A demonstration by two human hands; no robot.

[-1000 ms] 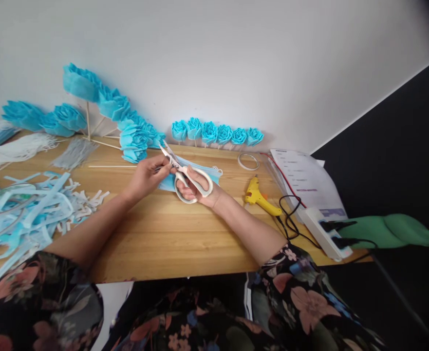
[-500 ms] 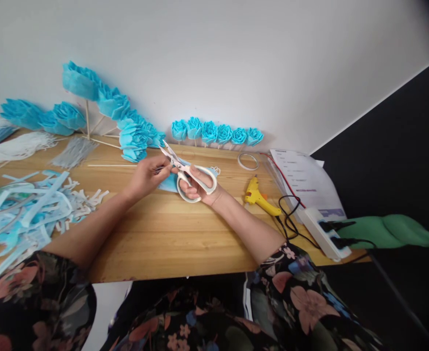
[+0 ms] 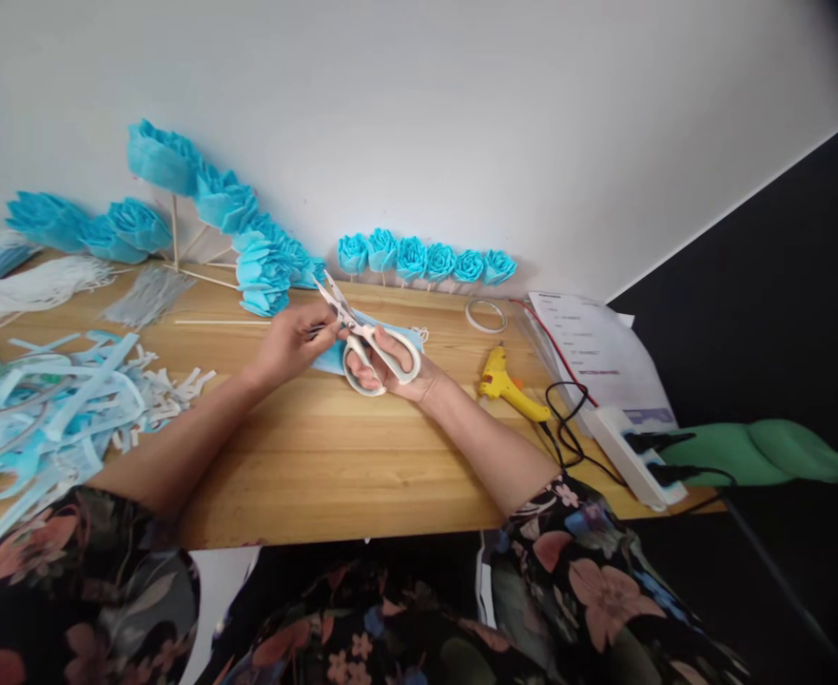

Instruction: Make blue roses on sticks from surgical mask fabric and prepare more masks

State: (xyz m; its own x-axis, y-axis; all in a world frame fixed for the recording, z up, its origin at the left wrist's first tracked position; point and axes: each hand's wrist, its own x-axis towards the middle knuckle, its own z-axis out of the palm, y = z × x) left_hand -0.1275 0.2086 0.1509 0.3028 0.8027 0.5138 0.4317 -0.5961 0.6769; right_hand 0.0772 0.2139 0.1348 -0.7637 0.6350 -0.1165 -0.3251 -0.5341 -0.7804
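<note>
White-handled scissors [image 3: 362, 331] above the wooden table [image 3: 319, 476], gripped in the right hand [image 3: 394, 348] by their loops.
The left hand [image 3: 294, 344] bunches its fingers beside the blades, hiding whether they pinch anything: I cannot tell. Both hands partly cover a blue sheet [image 3: 329, 360]; the frame's left edge cuts off a strip pile [image 3: 94, 400]. Blue flowers [image 3: 265, 274] crowd just beyond; the parted blades point away and leftward, the long axis slanting.

To my right, yellow glue gun [image 3: 508, 385], white power strip [image 3: 629, 455] with black plugs [image 3: 661, 440], printed sheets [image 3: 596, 352] beyond — thin ring [image 3: 486, 330] near the wall [image 3: 419, 114], six blue flowers [image 3: 413, 257] in a row, to my left — pale scrap heap [image 3: 97, 390].
</note>
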